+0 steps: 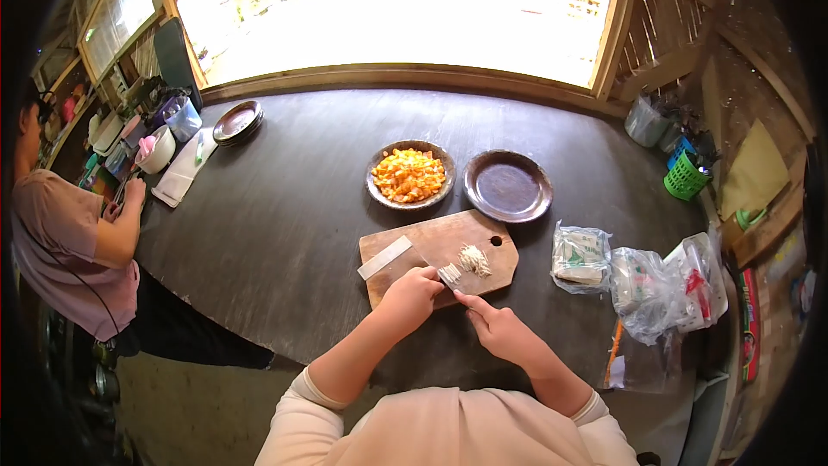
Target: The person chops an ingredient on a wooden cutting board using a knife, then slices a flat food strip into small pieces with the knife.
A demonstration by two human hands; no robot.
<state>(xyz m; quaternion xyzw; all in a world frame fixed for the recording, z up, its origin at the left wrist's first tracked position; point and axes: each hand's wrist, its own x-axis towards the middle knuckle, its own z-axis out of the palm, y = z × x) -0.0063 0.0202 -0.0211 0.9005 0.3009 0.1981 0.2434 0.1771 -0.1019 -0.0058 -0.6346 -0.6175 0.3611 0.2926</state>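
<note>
A wooden cutting board (408, 246) with a hole in its right end lies on the dark table. My left hand (414, 292) is closed over the board near its front edge; a knife (443, 278) shows between it and the white strips. The fingers of my right hand (493, 321) are closed at the front edge, beside the knife's lower end; which hand grips the handle is hard to tell. Cut white strips (450, 273) lie by the blade, and a small pile of thin white pieces (474, 261) is farther right. A pale flat slab (385, 258) rests at the board's left.
Behind the board stand a bowl of orange pieces (409, 176) and a dark plate (508, 186). Plastic-wrapped packages (580, 256) lie right, below a green basket (686, 176). Stacked plates (237, 122) and containers stand back left. A co-worker (73, 242) is at the left edge.
</note>
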